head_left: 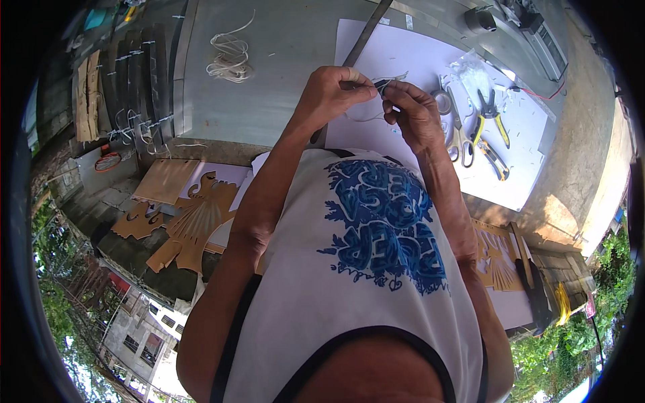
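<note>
My left hand [339,93] and my right hand [415,113] meet over a white sheet [514,188], thumbs and forefingers pinched together. Between the fingertips runs a thin white cord [401,76], its loose end sticking out above my right fingers. A slack length of it curves below, between the hands. Something small and dark shows at the pinch, too small to make out. A long dark strip [368,33] slants from the top edge down behind my left hand; whether the cord goes around it I cannot tell.
Right of my hands lie scissors [459,138], yellow-black pliers [490,119], a yellow-black cutter knife [494,161] and a clear plastic bag [469,67]. A bundle of white cord [228,59] sits on the grey tabletop [282,47]. Dark strips [140,87] and brown cut-out panels [196,213] are at left.
</note>
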The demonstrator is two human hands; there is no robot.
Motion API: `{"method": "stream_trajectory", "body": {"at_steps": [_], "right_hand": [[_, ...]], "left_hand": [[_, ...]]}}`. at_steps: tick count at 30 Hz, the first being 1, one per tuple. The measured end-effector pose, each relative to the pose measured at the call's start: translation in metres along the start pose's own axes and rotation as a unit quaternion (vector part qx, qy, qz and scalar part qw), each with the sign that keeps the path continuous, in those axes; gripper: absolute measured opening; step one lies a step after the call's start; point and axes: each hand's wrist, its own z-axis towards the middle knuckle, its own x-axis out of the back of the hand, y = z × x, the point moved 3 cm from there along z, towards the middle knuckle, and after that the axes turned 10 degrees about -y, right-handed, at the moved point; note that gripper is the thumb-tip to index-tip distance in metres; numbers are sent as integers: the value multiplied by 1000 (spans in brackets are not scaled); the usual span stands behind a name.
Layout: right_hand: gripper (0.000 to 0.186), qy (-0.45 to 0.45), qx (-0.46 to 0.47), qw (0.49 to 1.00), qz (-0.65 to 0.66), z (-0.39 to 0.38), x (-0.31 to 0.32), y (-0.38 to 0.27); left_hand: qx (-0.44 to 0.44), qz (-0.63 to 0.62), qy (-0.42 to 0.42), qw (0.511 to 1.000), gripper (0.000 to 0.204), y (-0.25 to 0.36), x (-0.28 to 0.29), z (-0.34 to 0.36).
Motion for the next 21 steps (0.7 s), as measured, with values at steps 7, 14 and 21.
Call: {"method": "stream_trajectory", "body": {"at_steps": [7, 14, 21], "right_hand": [[18, -20, -8, 1000, -1, 2, 0, -3], [16, -28, 8, 1000, -6, 2, 2, -5], [17, -22, 28, 999, -22, 3, 3, -2]], "left_hand": [[6, -17, 0, 1000, 25, -1, 1, 1], [21, -61, 4, 998, 27, 5, -1, -1], [-17, -80, 53, 995, 20, 1, -7, 1]]}}
